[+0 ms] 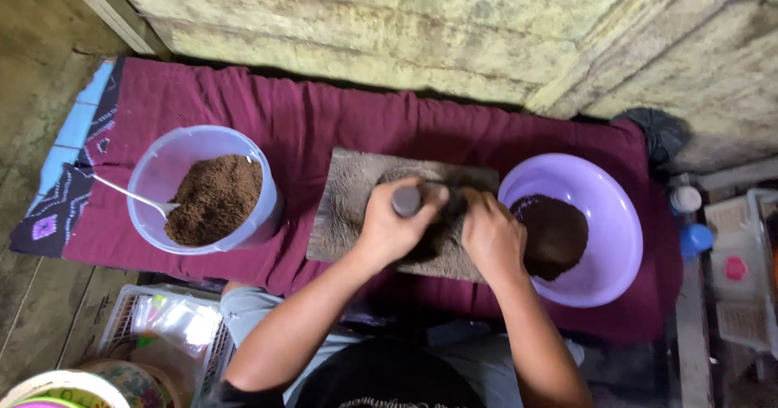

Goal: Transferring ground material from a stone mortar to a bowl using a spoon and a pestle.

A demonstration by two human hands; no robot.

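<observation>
Left hand: the left hand (391,228) is clamped round a short grey cylindrical pestle (407,200), fingers wrapped about its shaft, the flat top end showing.
Right hand: the right hand (490,236) is closed over a dark lump (450,207) at 3 o'clock of the pestle; what it grips is mostly hidden.
Work surface: both hands press on a grey, rough stone slab (344,205) lying on a maroon cloth (308,116) spread over the floor.
Handling: the pestle looks heavy, stiff and hard, likely dusty rather than slippery; it is best taken round the middle of the shaft.
At 9 o'clock: a clear plastic bucket (174,157) of brown powder (215,199), with a metal spoon (134,196) leaning on its rim.
At 3 o'clock: a lilac plastic basin (608,205) holding darker brown grounds (557,234), just beside the slab.
</observation>
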